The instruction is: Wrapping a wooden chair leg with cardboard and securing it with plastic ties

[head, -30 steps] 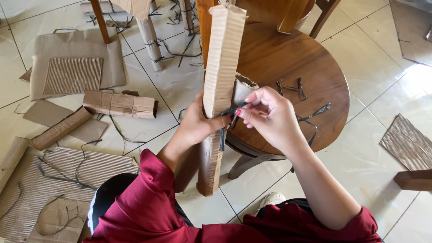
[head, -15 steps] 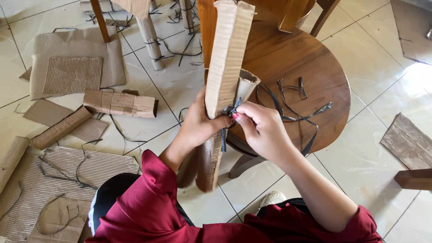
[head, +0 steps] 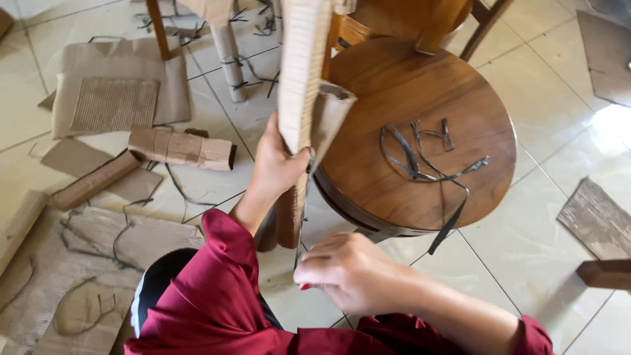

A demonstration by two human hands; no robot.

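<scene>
The right hand (head: 351,269) has its fingers pinched shut on the lower end of a dark strap (head: 303,204). Half a second ago that hand sat up against the cardboard, working the strap at the binding; now it has dropped well below, near the red sleeve (head: 210,296), and the strap runs taut and nearly straight up from its fingertips to the cardboard. The left hand (head: 276,164) is wrapped closed around the long cardboard roll (head: 299,72), thumb across the front, at the same height on the roll as before. The roll stands nearly upright, just off the left edge of the round wooden stool (head: 420,85), with a shorter cardboard tube (head: 332,112) pressed against its right side. The bundle has shifted slightly left in view. Loose dark straps (head: 420,154) lie on the stool's seat, one end hanging over its near right edge. On the tiled floor (head: 545,151) to the left lie a folded cardboard piece (head: 181,148) and flat corrugated sheets (head: 115,102).
</scene>
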